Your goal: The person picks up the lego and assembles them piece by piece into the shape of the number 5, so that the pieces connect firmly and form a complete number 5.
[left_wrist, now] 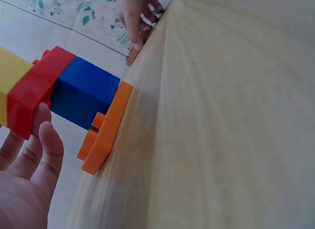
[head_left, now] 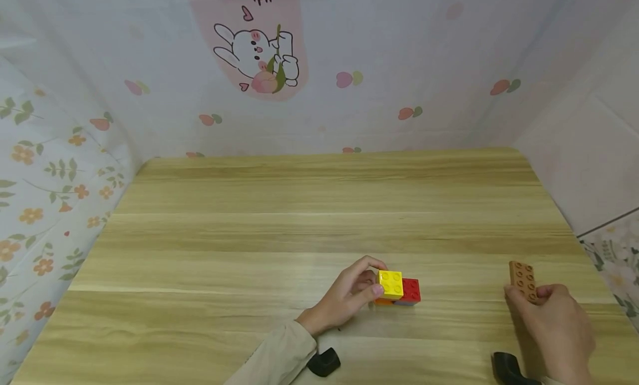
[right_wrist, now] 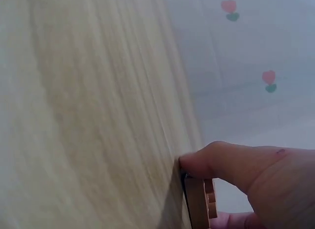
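My left hand (head_left: 346,296) holds a small stack of toy bricks just right of the table's middle. A yellow brick (head_left: 390,284) is on top, over a red brick (head_left: 411,290). In the left wrist view a blue brick (left_wrist: 84,91) sits under the red one, and a flat orange brick (left_wrist: 109,133) forms the base on the table. My fingers there touch the red brick. Off to the right, my right hand (head_left: 559,321) pinches a flat brown brick (head_left: 522,279) with two rows of studs, low at the tabletop; in the right wrist view it is partly cut off.
The wood-grain table (head_left: 249,229) spreads out ahead and to the left. A white printed cloth (head_left: 379,41) hangs behind it, and a flowered cloth (head_left: 45,235) hangs at its left side. Black curved pieces (head_left: 324,363) show beside both wrists.
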A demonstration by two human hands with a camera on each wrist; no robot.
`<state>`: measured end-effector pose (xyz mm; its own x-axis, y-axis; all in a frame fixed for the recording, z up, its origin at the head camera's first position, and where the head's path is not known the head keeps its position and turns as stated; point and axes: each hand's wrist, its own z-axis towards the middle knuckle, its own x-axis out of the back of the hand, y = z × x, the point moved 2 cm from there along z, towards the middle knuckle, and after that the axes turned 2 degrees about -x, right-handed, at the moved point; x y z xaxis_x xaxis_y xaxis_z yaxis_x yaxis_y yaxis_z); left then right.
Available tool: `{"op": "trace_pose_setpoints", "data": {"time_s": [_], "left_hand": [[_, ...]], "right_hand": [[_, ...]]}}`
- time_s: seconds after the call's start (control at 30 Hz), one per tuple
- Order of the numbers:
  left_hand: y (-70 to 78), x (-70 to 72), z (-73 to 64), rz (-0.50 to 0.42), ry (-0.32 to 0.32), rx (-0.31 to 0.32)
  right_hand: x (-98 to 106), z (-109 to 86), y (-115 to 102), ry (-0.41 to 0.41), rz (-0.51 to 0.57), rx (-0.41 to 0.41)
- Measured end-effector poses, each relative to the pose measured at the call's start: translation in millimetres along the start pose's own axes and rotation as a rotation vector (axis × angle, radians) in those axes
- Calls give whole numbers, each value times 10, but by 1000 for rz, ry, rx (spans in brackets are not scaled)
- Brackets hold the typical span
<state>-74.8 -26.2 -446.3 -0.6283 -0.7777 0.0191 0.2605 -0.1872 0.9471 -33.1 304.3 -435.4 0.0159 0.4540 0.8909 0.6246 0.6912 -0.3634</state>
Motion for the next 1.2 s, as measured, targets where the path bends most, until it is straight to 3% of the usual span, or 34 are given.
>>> {"op": "trace_pose_setpoints", "data": {"time_s": [0.27, 0.43, 0.57, 0.7, 0.93, 1.07, 1.2], "left_hand": [[7, 2, -3, 14, 4, 6], [2, 13, -10, 68, 6, -7], [33, 22, -3, 117, 6, -65], [179, 22, 21, 121, 8, -113], [413, -22, 77, 114, -49, -176], [421, -16, 72, 63, -51, -166], [413, -7, 81, -16, -49, -127]], "right_hand": [[11, -1, 5, 64, 22, 52], [11, 10, -18, 96, 37, 106], [20, -16, -61, 124, 55, 215], [29, -73, -133, 131, 127, 306], [27, -251, -419, -39, 325, 542], [73, -428, -670, -52, 349, 682], [110, -611, -857, -50, 456, 793]]}}
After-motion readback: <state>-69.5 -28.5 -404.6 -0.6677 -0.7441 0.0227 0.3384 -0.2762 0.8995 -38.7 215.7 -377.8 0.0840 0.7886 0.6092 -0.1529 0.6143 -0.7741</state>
